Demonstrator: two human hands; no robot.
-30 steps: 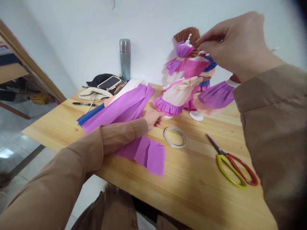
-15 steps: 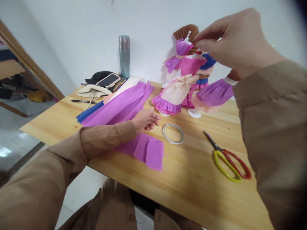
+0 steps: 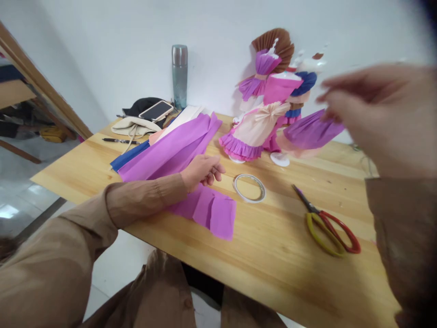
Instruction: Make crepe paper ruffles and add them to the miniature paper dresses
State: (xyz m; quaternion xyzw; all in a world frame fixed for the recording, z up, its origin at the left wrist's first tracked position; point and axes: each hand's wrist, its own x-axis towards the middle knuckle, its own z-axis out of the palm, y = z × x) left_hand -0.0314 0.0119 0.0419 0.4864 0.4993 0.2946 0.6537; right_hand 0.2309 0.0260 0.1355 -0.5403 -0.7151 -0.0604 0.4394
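My left hand (image 3: 203, 169) rests on a long sheet of purple crepe paper (image 3: 170, 152) on the wooden table (image 3: 273, 255), its fingers loosely curled and holding nothing. A smaller purple paper piece (image 3: 211, 212) lies just below that hand. My right hand (image 3: 372, 114) is raised at the right, blurred by motion, close to the purple skirt of a paper doll (image 3: 312, 130). Other crepe-paper dolls (image 3: 259, 123) in pink, purple and cream stand at the back of the table, one with a brown fan-shaped top. A tape ring (image 3: 249, 187) lies right of my left hand.
Yellow-and-red scissors (image 3: 326, 224) lie at the right. A grey bottle (image 3: 179, 75) stands by the wall. A phone (image 3: 156, 110) sits on a cream bag (image 3: 131, 127), with a pen (image 3: 119, 141) nearby. Blue and cream paper strips lie beside the purple sheet.
My right hand has left the top of the dolls and swung right and down, now blurred. My left hand drew back slightly from the doll's base onto the purple paper.
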